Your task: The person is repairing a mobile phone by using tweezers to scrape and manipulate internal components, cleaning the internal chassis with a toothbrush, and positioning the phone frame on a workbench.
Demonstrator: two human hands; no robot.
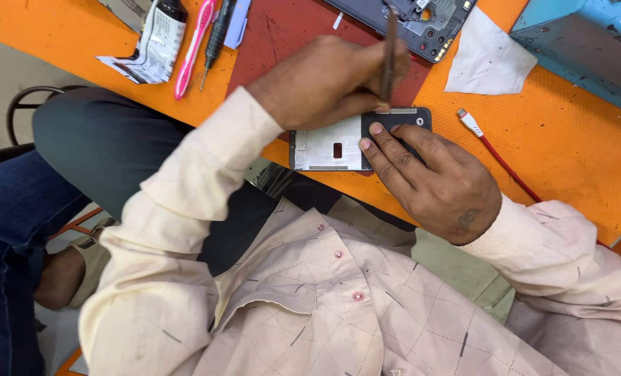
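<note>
My left hand is closed around a thin dark metal tool, held upright with its tip at the top edge of a small phone part. That part is a flat rectangle, silver-white on the left and black on the right, lying at the near edge of the orange table. My right hand presses on the black end with two fingertips flat on it. Both sleeves are pale pink.
An opened dark phone body lies on a dark red mat beyond my hands. Nearby are a white cloth, a red cable with white plug, a pink toothbrush, a screwdriver, a labelled bottle and a blue box.
</note>
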